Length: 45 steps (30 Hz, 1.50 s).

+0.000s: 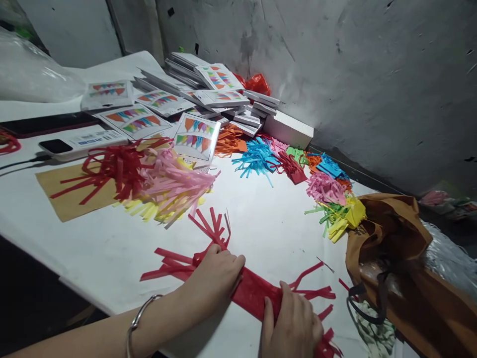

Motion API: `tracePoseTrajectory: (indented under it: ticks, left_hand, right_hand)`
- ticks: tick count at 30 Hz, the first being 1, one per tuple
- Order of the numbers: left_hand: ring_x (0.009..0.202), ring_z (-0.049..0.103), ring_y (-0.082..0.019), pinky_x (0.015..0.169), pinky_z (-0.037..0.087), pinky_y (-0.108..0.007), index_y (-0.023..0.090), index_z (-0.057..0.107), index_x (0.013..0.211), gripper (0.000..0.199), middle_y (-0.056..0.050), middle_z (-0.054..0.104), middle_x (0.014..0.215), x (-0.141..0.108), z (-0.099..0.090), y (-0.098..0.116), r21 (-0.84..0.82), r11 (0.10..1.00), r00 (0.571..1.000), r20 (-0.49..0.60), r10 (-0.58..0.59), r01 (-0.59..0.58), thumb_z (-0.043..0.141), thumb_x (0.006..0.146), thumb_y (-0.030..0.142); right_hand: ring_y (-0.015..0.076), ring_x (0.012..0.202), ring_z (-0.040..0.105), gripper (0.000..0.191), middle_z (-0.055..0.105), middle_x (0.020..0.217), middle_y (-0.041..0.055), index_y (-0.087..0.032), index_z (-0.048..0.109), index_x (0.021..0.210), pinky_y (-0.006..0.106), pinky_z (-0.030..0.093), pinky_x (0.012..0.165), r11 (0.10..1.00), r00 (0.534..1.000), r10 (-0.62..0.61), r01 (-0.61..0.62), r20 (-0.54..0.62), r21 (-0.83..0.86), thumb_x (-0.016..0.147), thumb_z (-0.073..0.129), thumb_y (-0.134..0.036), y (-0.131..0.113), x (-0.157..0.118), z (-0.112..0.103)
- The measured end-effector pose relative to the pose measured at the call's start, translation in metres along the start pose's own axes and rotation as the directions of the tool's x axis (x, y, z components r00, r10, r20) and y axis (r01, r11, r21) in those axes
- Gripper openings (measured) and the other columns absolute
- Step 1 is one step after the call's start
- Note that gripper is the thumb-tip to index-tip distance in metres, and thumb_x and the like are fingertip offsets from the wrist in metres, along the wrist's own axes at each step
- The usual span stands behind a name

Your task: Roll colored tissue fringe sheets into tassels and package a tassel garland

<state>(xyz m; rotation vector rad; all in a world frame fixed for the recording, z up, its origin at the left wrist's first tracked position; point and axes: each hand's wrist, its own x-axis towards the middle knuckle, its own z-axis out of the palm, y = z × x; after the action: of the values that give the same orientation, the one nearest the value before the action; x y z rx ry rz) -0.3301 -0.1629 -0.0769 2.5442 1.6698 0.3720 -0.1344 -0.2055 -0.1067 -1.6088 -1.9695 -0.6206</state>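
Note:
A red fringed paper piece (254,293) lies on the white table (257,209) near its front, with cut strips spreading from both ends. My left hand (216,278), below a silver bangle on the wrist, is closed over the left part of the paper, its fingertips curled at the near middle. On the right part rests my right hand (292,318), its thumb and fingers bent around the red paper. Red strips stick out beyond both hands. Further left is a heap of red fringe (119,169), pink fringe (175,179) and yellow fringe.
White boxes with printed bunting (197,136) are piled at the back. Coloured fringe bundles (257,156) curve towards the right. A brown bag (391,233) stands at the right edge. A white device (85,141) with a cable and a dark phone (48,123) lie left.

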Motion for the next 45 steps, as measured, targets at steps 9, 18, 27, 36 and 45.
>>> tracePoseTrajectory:
  ticks: [9,18,27,36,45]
  left_hand:
    - [0.081,0.064,-0.027,0.080,0.040,-0.044,0.017,0.061,0.085,0.011,-0.007,0.071,0.086,-0.004,-0.013,-0.005,-0.087,0.996,0.997,-0.072,-0.022,0.016,0.056,0.084,0.007]
    - [0.080,0.056,-0.018,0.112,0.017,-0.047,0.021,0.059,0.081,0.016,0.004,0.066,0.077,-0.029,-0.004,-0.007,-0.060,0.910,0.899,-0.189,0.394,-0.411,0.068,0.086,0.009]
    - [0.080,0.054,-0.020,0.086,0.032,-0.041,0.019,0.063,0.077,0.019,-0.001,0.066,0.084,-0.038,0.000,-0.013,-0.169,0.976,0.982,-0.149,0.115,-0.140,0.057,0.093,0.011]
    - [0.083,0.055,-0.027,0.079,0.036,-0.047,0.018,0.068,0.073,0.025,-0.006,0.066,0.084,-0.019,-0.008,-0.002,0.013,0.997,0.997,0.003,-0.082,0.081,0.054,0.092,0.012]
    - [0.090,0.056,-0.029,0.086,0.036,-0.049,0.018,0.068,0.084,0.004,-0.007,0.067,0.094,-0.022,-0.009,-0.007,-0.035,0.998,0.998,-0.012,-0.057,0.057,0.066,0.088,0.019]
  right_hand:
    - [0.0246,0.087,0.068,0.034,0.073,0.087,0.0078,-0.019,0.068,0.091,0.046,0.047,0.093,0.902,0.966,-0.095,0.186,-0.242,0.389,0.088,0.041,0.002,-0.030,-0.015,0.016]
    - [0.0233,0.092,0.068,0.021,0.073,0.099,0.0070,-0.020,0.065,0.105,0.043,0.045,0.094,0.869,0.972,-0.233,0.224,-0.034,0.441,0.095,0.046,-0.018,-0.019,-0.008,-0.003]
    - [0.0242,0.089,0.060,0.024,0.067,0.092,0.0051,-0.022,0.057,0.085,0.047,0.034,0.093,0.947,0.980,-0.175,0.143,0.089,0.289,0.101,0.040,-0.018,-0.004,-0.011,0.004]
    - [0.0279,0.076,0.051,0.025,0.056,0.075,0.0058,-0.022,0.055,0.075,0.047,0.036,0.077,0.997,0.949,-0.075,0.075,0.307,0.012,0.099,0.046,-0.020,-0.007,0.012,0.003]
    - [0.0215,0.087,0.056,0.028,0.066,0.087,0.0056,-0.018,0.063,0.098,0.044,0.037,0.095,0.849,0.973,-0.227,0.214,-0.032,0.483,0.097,0.038,-0.004,-0.023,0.002,0.006]
